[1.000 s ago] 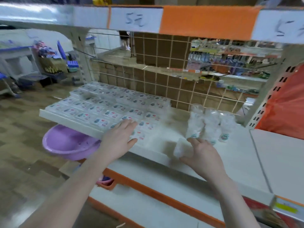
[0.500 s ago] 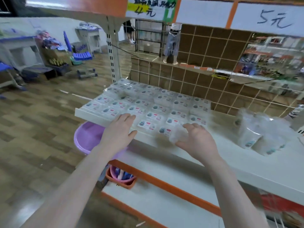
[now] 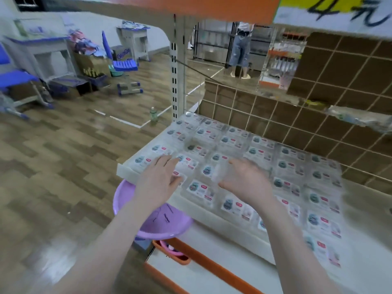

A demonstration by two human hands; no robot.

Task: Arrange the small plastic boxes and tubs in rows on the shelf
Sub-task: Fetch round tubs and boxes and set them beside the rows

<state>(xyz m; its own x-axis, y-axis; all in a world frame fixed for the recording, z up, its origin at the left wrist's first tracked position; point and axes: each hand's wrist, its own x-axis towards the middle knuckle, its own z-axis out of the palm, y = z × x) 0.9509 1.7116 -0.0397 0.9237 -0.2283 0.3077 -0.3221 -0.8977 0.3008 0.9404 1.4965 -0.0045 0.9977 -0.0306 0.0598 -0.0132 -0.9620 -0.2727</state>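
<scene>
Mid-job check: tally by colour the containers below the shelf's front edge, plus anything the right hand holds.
Purple basin: 1
Orange basket: 1
Clear box, held in the right hand: 1
Total: 3

A handwritten "4元" stands in dark strokes on a yellow-and-white price sign (image 3: pixel 337 11) along the upper shelf edge. Labels on the clear boxes (image 3: pixel 263 166) are too blurred to read.

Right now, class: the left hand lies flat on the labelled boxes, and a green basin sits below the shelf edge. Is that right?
One detail is wrong: the basin is purple, not green, as the head view shows. The left hand does lie flat on the labelled boxes.
</scene>
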